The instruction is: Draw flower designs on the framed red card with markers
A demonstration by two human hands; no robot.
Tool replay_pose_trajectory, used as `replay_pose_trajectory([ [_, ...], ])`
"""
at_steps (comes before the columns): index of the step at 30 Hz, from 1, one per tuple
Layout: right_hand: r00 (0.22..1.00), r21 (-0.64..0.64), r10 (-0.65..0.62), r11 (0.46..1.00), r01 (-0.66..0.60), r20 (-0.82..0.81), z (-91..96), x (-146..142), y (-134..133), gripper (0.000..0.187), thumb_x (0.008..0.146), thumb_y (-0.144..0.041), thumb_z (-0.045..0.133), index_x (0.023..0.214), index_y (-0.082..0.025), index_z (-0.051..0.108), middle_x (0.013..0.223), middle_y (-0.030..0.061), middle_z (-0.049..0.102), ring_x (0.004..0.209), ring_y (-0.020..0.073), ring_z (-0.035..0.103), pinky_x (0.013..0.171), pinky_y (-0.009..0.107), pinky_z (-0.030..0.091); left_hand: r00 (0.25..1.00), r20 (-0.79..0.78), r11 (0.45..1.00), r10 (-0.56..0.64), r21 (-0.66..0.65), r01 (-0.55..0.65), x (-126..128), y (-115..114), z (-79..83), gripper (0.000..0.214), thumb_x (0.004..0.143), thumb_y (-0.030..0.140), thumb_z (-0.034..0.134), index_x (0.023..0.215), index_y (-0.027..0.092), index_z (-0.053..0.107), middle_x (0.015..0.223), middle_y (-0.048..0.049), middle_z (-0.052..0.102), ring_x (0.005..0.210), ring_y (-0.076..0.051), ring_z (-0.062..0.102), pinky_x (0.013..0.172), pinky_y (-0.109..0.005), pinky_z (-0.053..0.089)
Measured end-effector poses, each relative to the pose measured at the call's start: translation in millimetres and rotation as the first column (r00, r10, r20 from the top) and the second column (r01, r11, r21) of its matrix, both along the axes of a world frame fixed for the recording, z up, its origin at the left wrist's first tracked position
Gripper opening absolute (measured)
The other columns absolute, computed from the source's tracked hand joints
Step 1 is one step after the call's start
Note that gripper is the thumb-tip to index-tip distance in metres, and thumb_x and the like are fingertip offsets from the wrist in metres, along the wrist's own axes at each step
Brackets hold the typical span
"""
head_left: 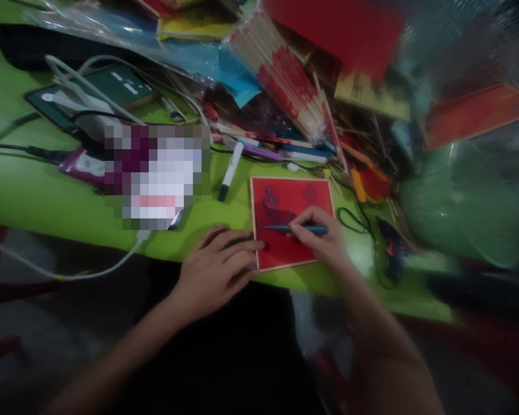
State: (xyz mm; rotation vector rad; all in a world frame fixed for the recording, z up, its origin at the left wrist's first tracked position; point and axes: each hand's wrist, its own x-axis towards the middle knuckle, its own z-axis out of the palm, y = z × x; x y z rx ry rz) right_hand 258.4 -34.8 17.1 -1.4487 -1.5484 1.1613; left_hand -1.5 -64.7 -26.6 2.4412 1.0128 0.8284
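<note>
A square red panel with a pale wooden edge lies flat on the green table. Dark line drawings that look like flowers on stems mark its upper left, with a fainter mark at the upper right. My right hand pinches a dark blue pen, its tip pointing left at the panel below the drawn stems. Fingers spread, my left hand lies at the panel's left edge, with fingertips touching it. A white marker with a black end lies above the left hand.
On the left are a lit phone, partly blurred out, a purple power strip and cables. Pens, bundled sticks and red sheets crowd the back. A glue gun and a green translucent bag lie right.
</note>
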Motion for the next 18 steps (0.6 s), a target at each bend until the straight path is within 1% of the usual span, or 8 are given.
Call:
replay_pose_trajectory([
  [5,0.999,-0.007,0.042,0.999,-0.042,-0.006,-2.6,-2.4,2.2,0.018,0.09,-0.038,0.077,0.09,-0.021,0.073,0.081,0.0017,0.072,0.07,0.0139,0.064,0.064,0.027,0.046,1.0,0.004,1.0,0.002,0.009,-0.002,0.6,0.4,0.1,0.008,0.105,0.03,0.059,0.102,0.026,0.066,0.13,0.0061,0.079,0.124,-0.023,0.069,0.118,-0.047,0.038],
  [10,0.998,0.007,0.061,0.998,-0.061,0.025,-4.9,-3.7,3.1,0.019,0.089,-0.039,0.08,0.095,-0.022,0.076,0.085,0.002,0.073,0.071,0.0142,0.063,0.064,0.027,0.048,1.0,0.0,1.0,-0.002,0.009,0.002,0.7,0.5,-0.3,0.009,0.105,0.031,0.059,0.101,0.027,0.065,0.13,0.0064,0.078,0.124,-0.024,0.069,0.118,-0.048,0.038],
  [18,0.997,-0.005,0.074,0.997,-0.073,0.023,-5.4,-4.1,3.1,0.026,0.089,-0.046,0.08,0.098,-0.022,0.075,0.089,0.0034,0.076,0.078,0.0166,0.067,0.069,0.029,0.051,1.0,0.006,1.0,0.002,0.006,-0.002,0.4,-0.5,-0.6,0.007,0.105,0.03,0.059,0.103,0.027,0.065,0.131,0.0062,0.078,0.124,-0.024,0.069,0.118,-0.048,0.038],
])
